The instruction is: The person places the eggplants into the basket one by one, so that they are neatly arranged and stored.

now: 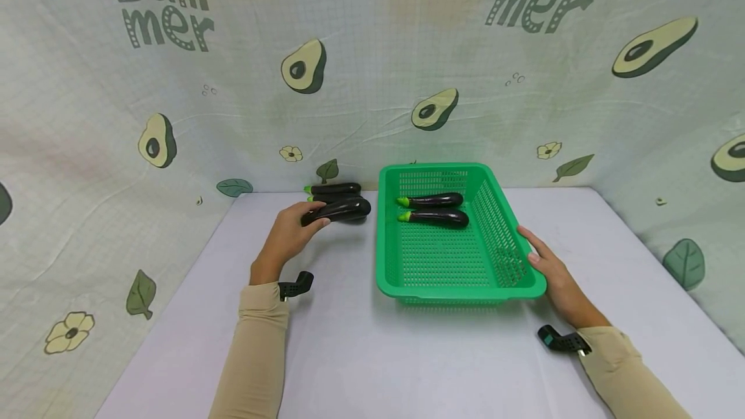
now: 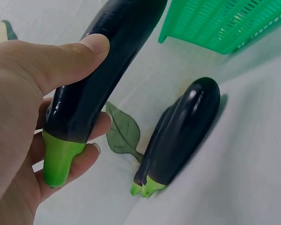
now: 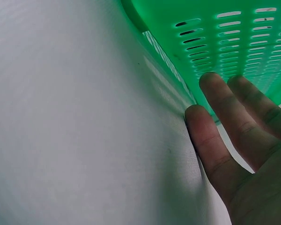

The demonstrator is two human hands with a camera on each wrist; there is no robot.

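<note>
My left hand grips a dark purple eggplant near its green stem end, thumb on top and fingers beneath, as the left wrist view shows. Behind and below it, two more eggplants lie side by side on the table. To the right stands a green plastic basket holding two eggplants, stems pointing left. My right hand holds the basket's right edge, its thumb at the rim. In the right wrist view, fairly straight fingers reach the slotted outer wall; the thumb is hidden there.
A white table carries everything. Behind it and along the sides hangs a pale cloth printed with avocados, leaves and flowers. Each wrist wears a small black camera. The basket's raised walls stand between the two hands.
</note>
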